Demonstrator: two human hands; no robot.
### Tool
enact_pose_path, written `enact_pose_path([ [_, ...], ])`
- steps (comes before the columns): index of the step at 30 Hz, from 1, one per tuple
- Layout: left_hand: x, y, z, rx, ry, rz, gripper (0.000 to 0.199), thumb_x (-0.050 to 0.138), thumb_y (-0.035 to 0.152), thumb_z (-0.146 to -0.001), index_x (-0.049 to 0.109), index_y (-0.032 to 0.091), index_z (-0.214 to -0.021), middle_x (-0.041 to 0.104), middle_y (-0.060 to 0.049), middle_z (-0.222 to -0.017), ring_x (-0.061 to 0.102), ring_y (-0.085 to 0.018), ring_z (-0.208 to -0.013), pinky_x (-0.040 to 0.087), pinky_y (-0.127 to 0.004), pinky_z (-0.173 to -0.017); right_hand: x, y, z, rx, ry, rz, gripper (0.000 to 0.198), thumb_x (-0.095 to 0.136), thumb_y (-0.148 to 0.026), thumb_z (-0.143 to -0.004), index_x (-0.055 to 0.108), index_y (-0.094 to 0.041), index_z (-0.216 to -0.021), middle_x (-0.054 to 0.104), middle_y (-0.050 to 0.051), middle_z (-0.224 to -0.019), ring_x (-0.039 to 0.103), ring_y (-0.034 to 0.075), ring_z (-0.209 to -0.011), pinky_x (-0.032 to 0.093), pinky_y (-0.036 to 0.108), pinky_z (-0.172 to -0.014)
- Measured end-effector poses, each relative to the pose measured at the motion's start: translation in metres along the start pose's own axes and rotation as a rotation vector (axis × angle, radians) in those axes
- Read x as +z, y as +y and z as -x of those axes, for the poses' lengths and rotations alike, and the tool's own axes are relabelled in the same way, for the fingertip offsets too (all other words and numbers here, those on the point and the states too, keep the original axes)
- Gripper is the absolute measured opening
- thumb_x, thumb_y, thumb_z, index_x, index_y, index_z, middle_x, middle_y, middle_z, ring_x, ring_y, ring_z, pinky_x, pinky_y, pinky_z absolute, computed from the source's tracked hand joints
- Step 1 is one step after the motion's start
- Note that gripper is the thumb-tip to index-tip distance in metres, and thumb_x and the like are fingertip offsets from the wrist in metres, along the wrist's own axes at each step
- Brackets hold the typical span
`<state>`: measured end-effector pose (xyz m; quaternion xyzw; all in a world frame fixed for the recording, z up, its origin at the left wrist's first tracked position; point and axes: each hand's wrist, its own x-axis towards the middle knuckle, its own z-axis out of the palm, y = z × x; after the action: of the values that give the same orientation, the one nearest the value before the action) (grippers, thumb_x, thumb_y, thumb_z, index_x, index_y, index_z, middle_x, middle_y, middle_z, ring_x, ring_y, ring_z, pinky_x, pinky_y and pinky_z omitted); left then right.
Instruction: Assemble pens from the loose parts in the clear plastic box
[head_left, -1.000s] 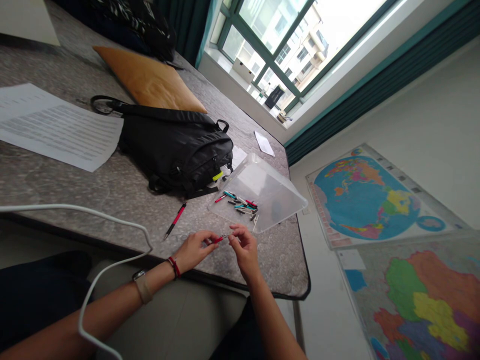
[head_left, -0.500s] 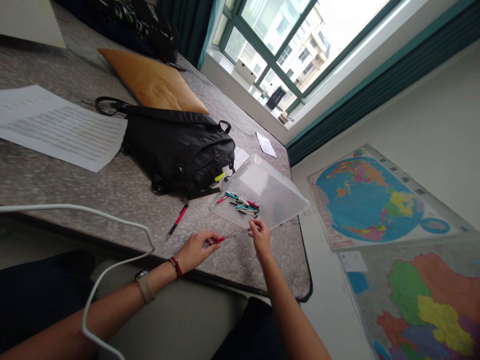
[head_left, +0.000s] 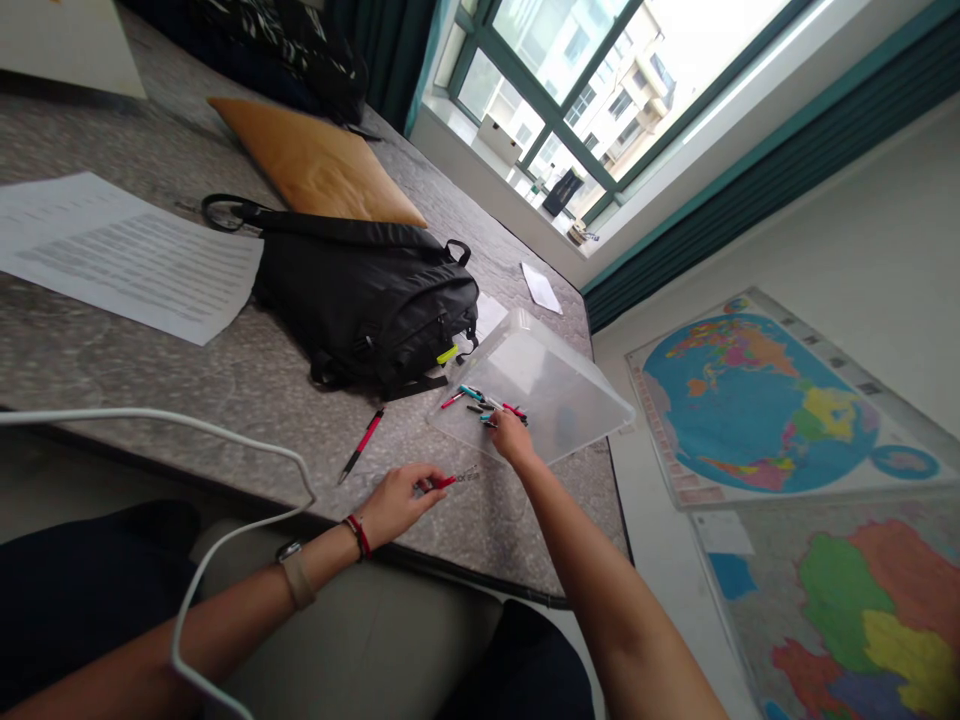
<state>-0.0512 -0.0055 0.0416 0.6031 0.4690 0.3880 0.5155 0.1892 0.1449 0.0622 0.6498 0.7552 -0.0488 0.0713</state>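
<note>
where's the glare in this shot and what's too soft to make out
In the head view, the window is blown out to white toward its upper right; in the same head view, the lines on the printed sheet are too soft to read, and fine detail is lost on the red pen part in the left hand.

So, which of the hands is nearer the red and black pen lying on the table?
Left. The left hand is just right of the pen, not touching it; the right hand is farther right, at the pen parts in the clear container.
</note>
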Motion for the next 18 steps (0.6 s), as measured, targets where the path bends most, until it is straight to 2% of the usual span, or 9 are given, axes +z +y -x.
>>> enact_pose_path([
  [6,-0.001,0.002,0.0,-0.003,0.002,-0.001,0.02,0.062,0.034,-0.083,0.072,0.022,-0.095,0.074,-0.002,-0.097,0.066,-0.017,-0.086,0.048,-0.026,-0.076,0.0,0.004,-0.005,-0.033,-0.062,0.02,0.022,0.053,-0.011,-0.086,0.068,-0.019,-0.1,0.065,0.011,-0.112,0.06,0.023,-0.105,0.043,0.029,-0.087],
  [10,-0.001,0.001,0.0,0.0,-0.001,-0.005,0.02,0.062,0.035,-0.083,0.072,0.022,-0.095,0.074,-0.001,-0.096,0.066,-0.017,-0.086,0.049,-0.026,-0.076,-0.003,0.003,-0.005,-0.011,0.003,-0.18,0.016,0.058,-0.011,-0.08,0.069,-0.017,-0.09,0.066,0.011,-0.109,0.06,0.023,-0.104,0.043,0.031,-0.09],
  [12,-0.002,0.001,0.0,0.002,0.005,-0.005,0.02,0.062,0.035,-0.083,0.072,0.022,-0.095,0.074,-0.001,-0.096,0.066,-0.018,-0.085,0.049,-0.026,-0.075,-0.007,-0.002,0.0,0.096,0.085,-0.449,0.012,0.061,-0.018,-0.079,0.068,-0.017,-0.089,0.068,0.009,-0.103,0.062,0.022,-0.095,0.045,0.032,-0.085],
  [15,-0.003,0.001,-0.001,0.0,0.013,-0.007,0.021,0.063,0.036,-0.083,0.072,0.023,-0.095,0.074,-0.001,-0.096,0.066,-0.018,-0.083,0.049,-0.027,-0.075,-0.017,-0.017,0.025,0.232,0.109,-1.051,0.025,0.065,-0.035,-0.08,0.067,-0.018,-0.098,0.069,0.007,-0.099,0.064,0.019,-0.084,0.048,0.03,-0.072],
  [18,-0.004,0.003,-0.001,0.0,0.015,-0.009,0.022,0.063,0.037,-0.082,0.072,0.022,-0.095,0.074,-0.002,-0.097,0.066,-0.018,-0.082,0.05,-0.027,-0.076,-0.028,-0.038,0.068,0.183,0.062,-1.517,0.03,0.071,-0.039,-0.078,0.066,-0.023,-0.102,0.069,0.005,-0.107,0.064,0.018,-0.09,0.049,0.027,-0.072],
])
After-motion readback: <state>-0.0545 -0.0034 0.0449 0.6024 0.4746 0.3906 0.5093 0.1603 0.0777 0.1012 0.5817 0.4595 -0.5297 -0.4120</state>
